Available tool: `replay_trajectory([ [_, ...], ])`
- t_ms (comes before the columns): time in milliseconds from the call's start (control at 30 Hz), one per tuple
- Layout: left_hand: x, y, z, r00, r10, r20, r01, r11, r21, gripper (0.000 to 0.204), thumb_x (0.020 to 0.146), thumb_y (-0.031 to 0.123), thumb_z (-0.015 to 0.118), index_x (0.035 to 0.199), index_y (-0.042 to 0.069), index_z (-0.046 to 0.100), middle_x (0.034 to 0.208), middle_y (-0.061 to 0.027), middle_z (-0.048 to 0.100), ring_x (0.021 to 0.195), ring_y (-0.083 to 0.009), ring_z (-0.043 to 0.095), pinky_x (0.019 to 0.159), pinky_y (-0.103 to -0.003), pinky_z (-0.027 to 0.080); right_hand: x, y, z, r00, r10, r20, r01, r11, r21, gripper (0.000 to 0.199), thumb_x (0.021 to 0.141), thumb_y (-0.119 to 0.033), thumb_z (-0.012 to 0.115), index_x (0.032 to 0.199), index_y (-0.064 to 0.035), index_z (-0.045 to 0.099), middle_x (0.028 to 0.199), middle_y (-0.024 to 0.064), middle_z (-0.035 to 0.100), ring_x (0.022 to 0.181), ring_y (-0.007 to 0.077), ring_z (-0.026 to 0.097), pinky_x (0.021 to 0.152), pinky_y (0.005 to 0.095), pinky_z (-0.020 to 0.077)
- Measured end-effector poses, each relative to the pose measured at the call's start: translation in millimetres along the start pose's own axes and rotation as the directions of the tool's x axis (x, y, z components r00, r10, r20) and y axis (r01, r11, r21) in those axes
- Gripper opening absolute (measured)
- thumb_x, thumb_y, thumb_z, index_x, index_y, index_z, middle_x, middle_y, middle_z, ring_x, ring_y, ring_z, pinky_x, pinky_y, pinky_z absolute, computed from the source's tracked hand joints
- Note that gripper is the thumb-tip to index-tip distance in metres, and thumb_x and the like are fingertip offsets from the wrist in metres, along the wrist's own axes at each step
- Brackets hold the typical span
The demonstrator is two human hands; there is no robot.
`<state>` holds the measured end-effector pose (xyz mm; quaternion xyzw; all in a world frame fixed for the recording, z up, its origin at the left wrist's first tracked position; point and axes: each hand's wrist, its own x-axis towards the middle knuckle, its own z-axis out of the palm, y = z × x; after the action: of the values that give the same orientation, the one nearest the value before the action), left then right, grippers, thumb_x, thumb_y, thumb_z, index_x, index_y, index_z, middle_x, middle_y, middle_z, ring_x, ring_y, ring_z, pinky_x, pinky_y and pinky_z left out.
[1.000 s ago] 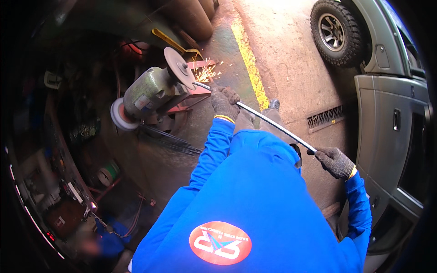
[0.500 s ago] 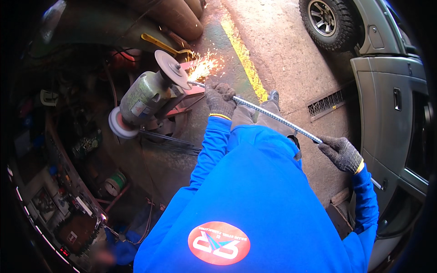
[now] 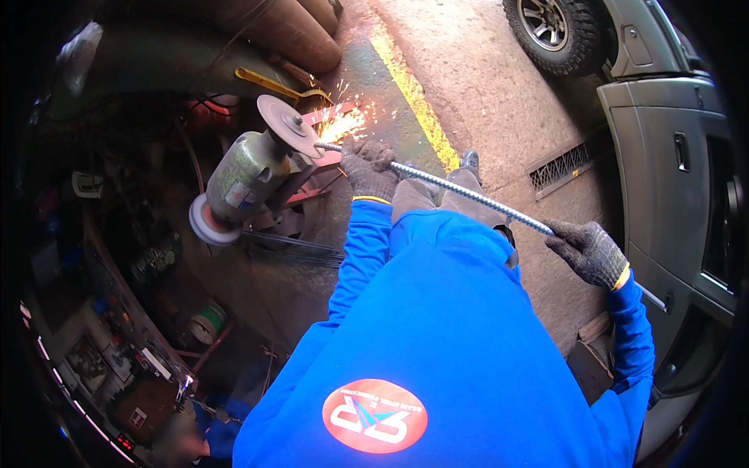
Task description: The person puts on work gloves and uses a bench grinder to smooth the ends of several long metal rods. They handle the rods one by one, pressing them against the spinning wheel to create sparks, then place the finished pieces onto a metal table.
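Both my hands wear dark knit gloves with yellow cuff edges and are closed around a ribbed steel rod. My left hand grips it close to its far left end. Farther back along the rod, my right hand holds it, and the tail runs past my right forearm. The rod's far end meets the rim of a thin disc on a green bench grinder. Orange sparks fly off at that contact. A pale grinding wheel sits on the grinder's other side.
A grey vehicle stands along the right, above a floor grate. Large brown cylinders lie beyond the grinder, near a yellow bar. Thin rods lie below the grinder. Someone in blue is at lower left.
The view has shifted slightly, so the grinder and floor sit a little differently in frame. Both hands keep their grip on the rod, and sparks continue at the disc.
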<state>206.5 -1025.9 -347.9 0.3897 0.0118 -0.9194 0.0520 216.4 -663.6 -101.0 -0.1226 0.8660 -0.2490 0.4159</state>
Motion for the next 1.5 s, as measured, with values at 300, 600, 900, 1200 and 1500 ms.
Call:
replay_trajectory([
  [300,-8,-14,6,0.953,-0.036,0.300,0.049,0.998,-0.037,0.043,0.101,0.032,0.046,0.061,0.017,0.039,0.050,0.0056,0.032,0.040,-0.0093,0.030,0.041,-0.025,0.034,-1,29,11,0.911,-0.307,-0.276,0.005,0.677,-0.736,0.042,0.081,-0.016,0.075,0.122,-0.0193,0.067,0.075,0.0104,0.066,0.066,0.0274,0.066,0.057,0.0394,0.0506],
  [600,-94,-111,117,0.974,-0.133,0.182,-0.099,0.473,0.875,0.035,0.100,0.031,0.058,0.093,-0.002,0.069,0.086,-0.0109,0.072,0.078,-0.0192,0.069,0.075,-0.035,0.058,48,274,32,0.962,0.220,-0.160,-0.165,0.939,0.301,0.024,0.085,-0.001,0.072,0.108,0.0018,0.070,0.092,0.0060,0.072,0.086,0.0106,0.065,0.079,0.0274,0.0540],
  [900,-75,-153,140,0.958,0.175,0.225,-0.281,0.439,0.854,0.026,0.096,0.022,0.066,0.091,-0.003,0.069,0.083,-0.0103,0.070,0.079,-0.0162,0.068,0.072,-0.031,0.055,142,267,-52,0.970,0.135,0.204,-0.186,0.948,0.259,0.028,0.091,-0.023,0.069,0.111,-0.0036,0.073,0.080,-0.0032,0.065,0.065,0.0053,0.053,0.059,0.0224,0.0476],
  [1200,-19,-126,124,0.938,0.348,-0.011,-0.334,0.910,0.246,0.046,0.098,0.042,0.060,0.068,0.006,0.061,0.057,-0.0071,0.060,0.056,-0.0191,0.061,0.064,-0.035,0.056,210,262,-107,0.962,-0.098,0.256,0.070,0.991,0.116,0.033,0.091,-0.029,0.069,0.109,-0.0018,0.072,0.075,0.0004,0.066,0.066,0.0126,0.057,0.063,0.0307,0.0489],
  [1500,60,-50,52,0.958,0.236,-0.165,-0.268,0.941,-0.205,0.054,0.099,0.040,0.045,0.052,0.018,0.028,0.047,-0.0006,0.024,0.045,-0.0191,0.028,0.060,-0.042,0.046,284,126,-141,0.933,-0.322,-0.160,0.254,0.906,-0.339,0.037,0.085,-0.041,0.072,0.084,-0.0037,0.073,0.070,0.0184,0.064,0.066,0.0312,0.064,0.061,0.0402,0.0481],
])
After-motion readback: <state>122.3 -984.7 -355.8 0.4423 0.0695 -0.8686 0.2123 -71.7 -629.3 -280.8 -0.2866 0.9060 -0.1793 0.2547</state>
